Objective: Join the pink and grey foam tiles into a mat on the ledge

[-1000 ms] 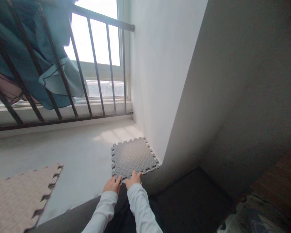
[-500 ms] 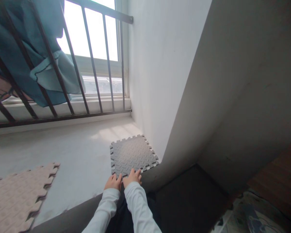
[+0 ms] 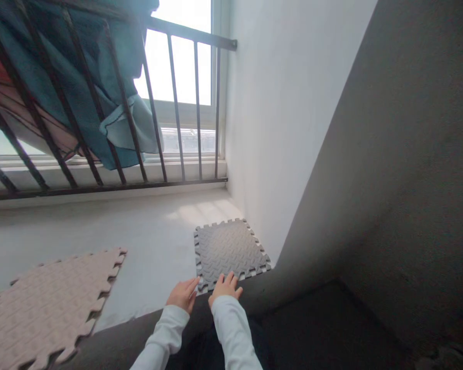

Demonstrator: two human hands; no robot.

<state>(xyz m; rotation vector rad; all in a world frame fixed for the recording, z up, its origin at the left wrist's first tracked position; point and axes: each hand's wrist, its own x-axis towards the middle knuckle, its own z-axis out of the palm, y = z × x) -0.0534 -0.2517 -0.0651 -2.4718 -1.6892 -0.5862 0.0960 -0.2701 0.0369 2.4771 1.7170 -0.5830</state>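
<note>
A grey foam tile (image 3: 231,249) with jigsaw edges lies flat on the pale ledge, in the corner against the white wall. My right hand (image 3: 226,287) rests on the tile's front edge, fingers spread and nothing gripped. Just left of the tile's front left corner is my left hand (image 3: 183,294), its fingers extended and holding nothing; whether its fingertips touch the tile is hard to tell. A larger pinkish-beige foam mat (image 3: 50,308) with jigsaw edges lies on the ledge at the left.
A dark metal railing (image 3: 139,185) runs along the window side, with blue and pink cloth (image 3: 123,128) around its bars. The white wall (image 3: 278,128) rises at the tile's right. Beyond the ledge's front edge is a dark lower area.
The view has shifted left, showing more of the beige mat. My hands have moved apart; the left hand has come off the tile's front edge toward its left corner.
</note>
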